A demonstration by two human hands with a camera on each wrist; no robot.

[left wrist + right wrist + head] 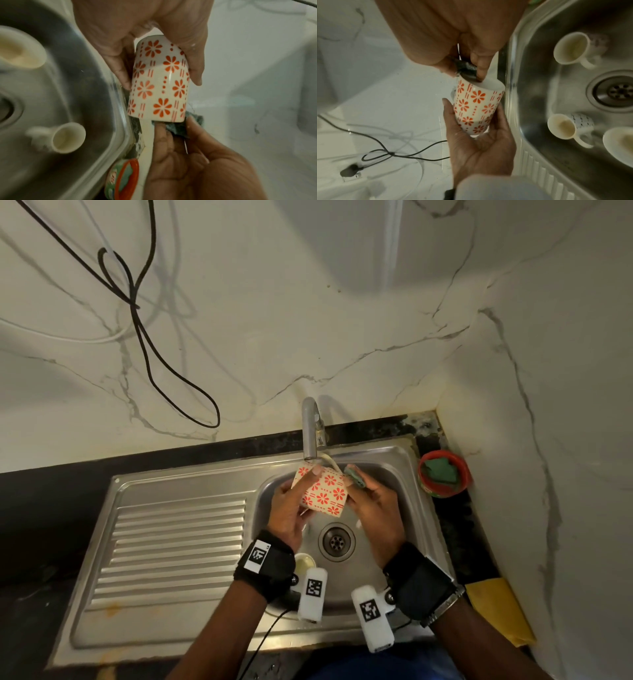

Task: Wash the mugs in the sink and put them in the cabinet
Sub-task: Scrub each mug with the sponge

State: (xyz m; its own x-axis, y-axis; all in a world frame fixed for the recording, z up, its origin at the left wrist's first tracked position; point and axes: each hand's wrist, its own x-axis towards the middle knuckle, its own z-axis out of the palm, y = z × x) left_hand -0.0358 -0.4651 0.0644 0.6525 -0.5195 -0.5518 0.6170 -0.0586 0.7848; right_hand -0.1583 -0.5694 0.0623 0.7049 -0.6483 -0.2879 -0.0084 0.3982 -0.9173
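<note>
A cream mug with red flowers point(323, 491) point(159, 81) point(475, 106) lies on its side in the air over the sink basin point(394, 484), just below the tap point(311, 429). My left hand point(291, 508) point(149, 44) point(479, 142) grips its body from the base end. My right hand point(373, 508) point(185, 155) point(453, 40) pinches a green scouring pad point(356, 477) point(178, 128) point(465, 69) and pushes it into the mug's mouth. Three dirty cream mugs lie in the basin point(539, 81): one point(571, 50), one point(565, 127), one point(619, 146).
A red tub with a green sponge point(444, 473) stands on the counter right of the sink. A yellow cloth point(496, 607) lies at the near right. The ribbed drainboard point(174, 549) lies to the left. The drain point(336, 541) sits mid-basin. Black cables point(137, 313) hang on the marble wall.
</note>
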